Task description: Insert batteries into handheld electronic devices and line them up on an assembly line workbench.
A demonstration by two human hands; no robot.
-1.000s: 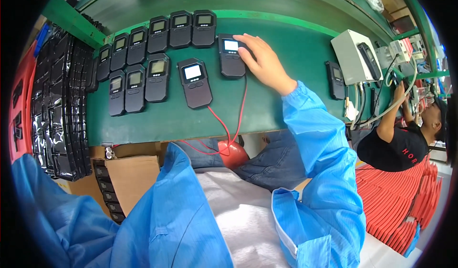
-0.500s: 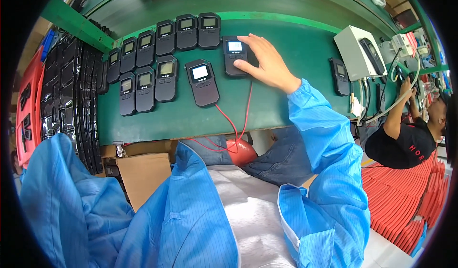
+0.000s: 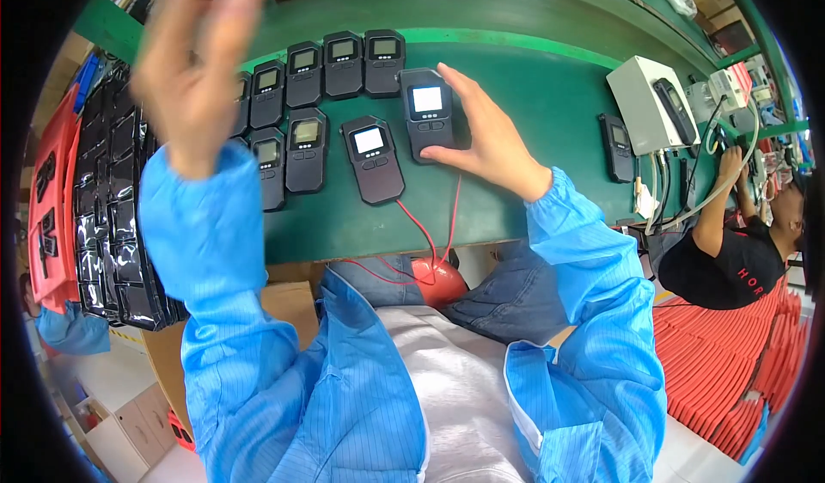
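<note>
My right hand (image 3: 501,146) grips a black handheld meter (image 3: 427,126) with a lit white screen, thumb at its lower end and fingers along its upper right edge. Just left of it, a second handheld meter (image 3: 378,182) with a lit screen lies on the green table, a red cable (image 3: 416,223) at its lower end. Another red cable drops from below the gripped meter. My left hand (image 3: 193,75) is raised over the table's left side, smeared by motion, hiding some meters. Two rows of similar meters with unlit screens, including this meter (image 3: 341,75), lie between the hands.
Stacked black plastic trays (image 3: 116,217) stand left of the green table (image 3: 516,79). At right are a grey-white box (image 3: 643,109), another meter (image 3: 616,148) and cables. A co-worker (image 3: 722,264) works at far right, above stacked red trays (image 3: 722,371).
My left arm has swung up from low at the left to over the table. The right hand has closed round the meter and drawn it slightly nearer; its screen has turned plain white.
</note>
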